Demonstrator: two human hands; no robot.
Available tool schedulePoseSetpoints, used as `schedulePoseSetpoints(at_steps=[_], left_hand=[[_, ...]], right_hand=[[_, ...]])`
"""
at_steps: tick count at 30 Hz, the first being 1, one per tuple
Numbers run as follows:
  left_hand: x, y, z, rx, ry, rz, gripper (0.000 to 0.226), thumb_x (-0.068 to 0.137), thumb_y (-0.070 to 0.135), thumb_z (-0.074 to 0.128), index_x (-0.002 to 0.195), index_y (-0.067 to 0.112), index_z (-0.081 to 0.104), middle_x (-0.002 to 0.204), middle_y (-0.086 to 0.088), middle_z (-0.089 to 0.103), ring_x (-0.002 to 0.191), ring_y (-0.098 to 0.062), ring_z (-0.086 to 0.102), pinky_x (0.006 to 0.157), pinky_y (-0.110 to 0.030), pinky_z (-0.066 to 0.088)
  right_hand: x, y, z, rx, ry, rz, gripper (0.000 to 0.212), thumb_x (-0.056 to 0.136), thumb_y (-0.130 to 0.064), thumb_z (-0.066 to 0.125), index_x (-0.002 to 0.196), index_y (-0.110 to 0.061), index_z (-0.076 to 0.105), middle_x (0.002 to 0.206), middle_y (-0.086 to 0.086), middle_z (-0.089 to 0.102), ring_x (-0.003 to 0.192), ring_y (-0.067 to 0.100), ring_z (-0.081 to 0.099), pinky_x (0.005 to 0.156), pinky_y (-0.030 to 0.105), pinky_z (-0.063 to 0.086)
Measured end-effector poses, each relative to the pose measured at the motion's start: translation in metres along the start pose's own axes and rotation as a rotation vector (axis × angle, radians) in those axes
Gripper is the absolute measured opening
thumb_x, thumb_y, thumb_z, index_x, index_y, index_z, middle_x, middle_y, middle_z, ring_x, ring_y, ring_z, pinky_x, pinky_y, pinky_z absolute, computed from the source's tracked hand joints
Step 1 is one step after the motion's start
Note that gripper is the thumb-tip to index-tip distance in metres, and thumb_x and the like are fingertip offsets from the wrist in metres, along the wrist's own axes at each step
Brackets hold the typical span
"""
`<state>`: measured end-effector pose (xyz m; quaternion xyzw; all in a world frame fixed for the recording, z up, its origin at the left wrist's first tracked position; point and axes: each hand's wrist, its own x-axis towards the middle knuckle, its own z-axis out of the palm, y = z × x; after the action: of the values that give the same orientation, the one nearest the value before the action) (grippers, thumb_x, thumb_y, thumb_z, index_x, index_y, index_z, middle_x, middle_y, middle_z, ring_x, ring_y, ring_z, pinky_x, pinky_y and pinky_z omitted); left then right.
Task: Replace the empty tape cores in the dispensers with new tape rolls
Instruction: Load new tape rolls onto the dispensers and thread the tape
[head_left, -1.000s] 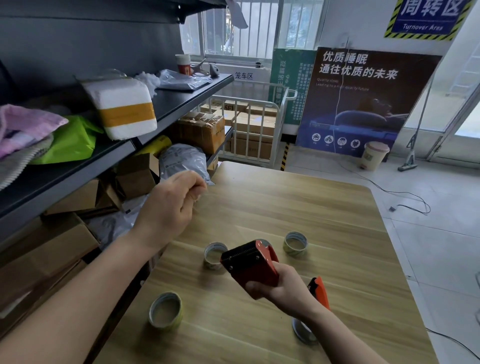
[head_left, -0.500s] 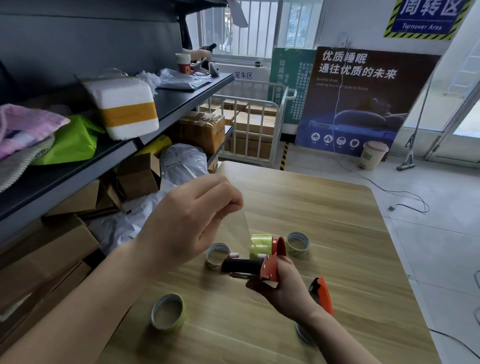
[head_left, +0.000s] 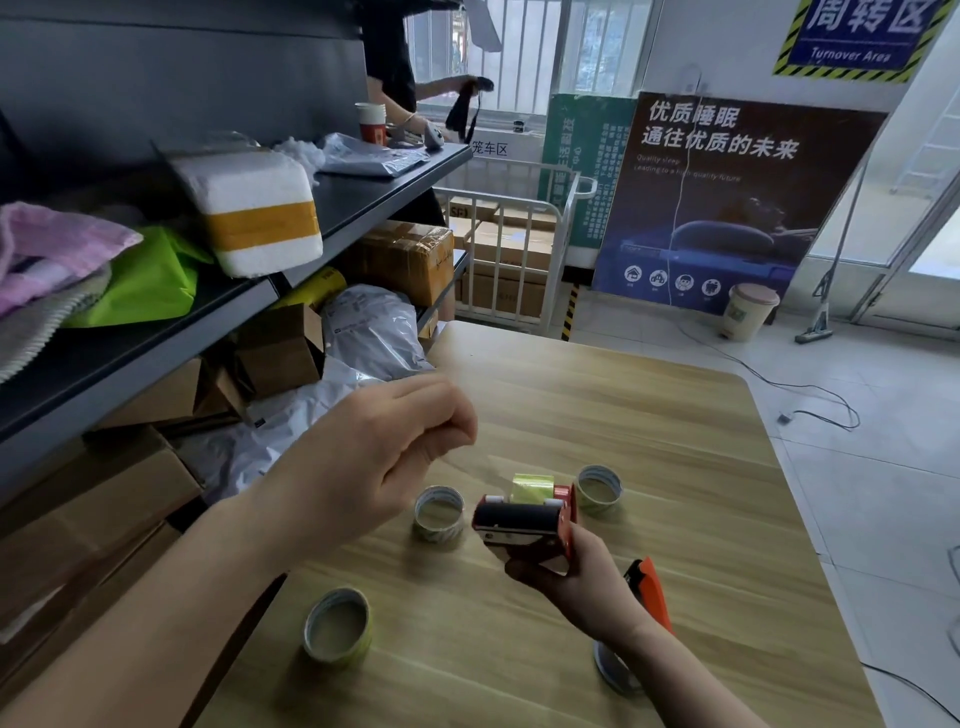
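Over a wooden table (head_left: 649, 441), a person's right hand (head_left: 576, 582) grips a red dispenser (head_left: 522, 519) from below, fingers curled round it, with a yellow-green roll (head_left: 532, 487) seated in its frame. Raised to the left, the left hand (head_left: 384, 452) has thumb and fingers pressed together, pinching a faint clear strip (head_left: 485, 467) that runs down to the roll. One tape ring (head_left: 439, 514) lies on the table just left of the dispenser, another ring (head_left: 598, 487) just right of it, and a third ring (head_left: 337, 626) near the front-left edge. An orange second dispenser (head_left: 649, 592) lies partly hidden behind the right forearm.
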<state>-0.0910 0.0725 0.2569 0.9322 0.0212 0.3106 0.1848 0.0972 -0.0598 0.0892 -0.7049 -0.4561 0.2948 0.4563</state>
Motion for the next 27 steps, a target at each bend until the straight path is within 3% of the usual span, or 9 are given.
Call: schedulePoseSetpoints(at_steps=[3,6,10,12,15,20,24,27], left_hand=[[-0.003,0.001,-0.004,0.001,-0.086,-0.024,0.008,0.089,0.018,0.047,0.086,0.022,0.053,0.078,0.024,0.045,0.070,0.004,0.046,0.063,-0.008,0.035],[-0.002,0.013,-0.004,0.014,-0.151,0.008,0.008,0.090,0.018,0.047,0.086,0.024,0.052,0.079,0.019,0.046,0.070,0.001,0.047,0.061,-0.013,0.040],[0.000,0.034,0.000,0.066,-0.170,0.087,0.009,0.090,0.015,0.048,0.086,0.017,0.056,0.078,0.007,0.055,0.063,-0.014,0.053,0.051,-0.034,0.047],[-0.003,0.040,-0.002,0.039,-0.198,0.100,0.009,0.090,0.015,0.048,0.086,0.016,0.057,0.078,0.005,0.057,0.062,-0.017,0.054,0.050,-0.035,0.046],[-0.009,0.044,-0.002,-0.042,-0.272,0.097,0.007,0.090,0.018,0.051,0.087,0.021,0.057,0.081,0.011,0.054,0.062,-0.013,0.054,0.051,-0.030,0.047],[-0.018,0.042,0.003,-0.060,-0.348,0.051,0.008,0.089,0.023,0.053,0.084,0.026,0.057,0.082,0.015,0.048,0.065,-0.006,0.052,0.053,-0.025,0.047],[-0.018,0.042,0.002,0.022,-0.379,0.072,0.008,0.088,0.027,0.049,0.083,0.030,0.055,0.080,0.016,0.046,0.066,-0.005,0.050,0.054,-0.028,0.048],[-0.017,0.040,0.001,0.035,-0.359,0.067,0.008,0.087,0.027,0.050,0.083,0.029,0.056,0.079,0.015,0.047,0.066,-0.002,0.046,0.053,-0.027,0.048]], right_hand=[[-0.001,0.002,-0.002,0.076,-0.044,0.032,0.034,0.077,-0.007,0.078,0.101,-0.028,0.066,0.095,-0.008,0.075,0.093,0.002,0.068,0.077,0.016,0.051],[0.000,0.003,0.003,0.028,-0.061,0.023,0.035,0.075,-0.012,0.080,0.103,-0.030,0.067,0.100,-0.008,0.074,0.096,0.005,0.068,0.081,0.018,0.052],[0.002,0.005,0.008,-0.056,-0.057,-0.026,0.035,0.070,-0.038,0.079,0.103,-0.035,0.069,0.107,-0.010,0.070,0.104,0.006,0.063,0.091,0.027,0.052],[0.004,0.007,0.009,-0.121,-0.027,-0.040,0.038,0.068,-0.049,0.076,0.103,-0.035,0.069,0.108,-0.011,0.067,0.108,0.007,0.058,0.094,0.031,0.049],[0.005,0.006,0.006,-0.124,0.048,-0.061,0.035,0.071,-0.038,0.081,0.102,-0.031,0.068,0.110,-0.007,0.063,0.112,0.010,0.052,0.101,0.035,0.045],[0.003,0.001,-0.001,-0.199,0.053,-0.107,0.041,0.075,-0.021,0.081,0.085,-0.048,0.052,0.097,-0.024,0.049,0.109,0.008,0.042,0.100,0.021,0.034],[0.003,-0.002,-0.003,-0.244,0.024,-0.128,0.034,0.078,-0.022,0.079,0.081,-0.047,0.056,0.086,-0.025,0.051,0.104,0.006,0.041,0.100,0.021,0.034],[0.005,-0.002,-0.003,-0.253,0.039,-0.120,0.023,0.076,-0.025,0.080,0.096,-0.032,0.072,0.091,-0.025,0.059,0.107,0.010,0.048,0.101,0.026,0.037]])
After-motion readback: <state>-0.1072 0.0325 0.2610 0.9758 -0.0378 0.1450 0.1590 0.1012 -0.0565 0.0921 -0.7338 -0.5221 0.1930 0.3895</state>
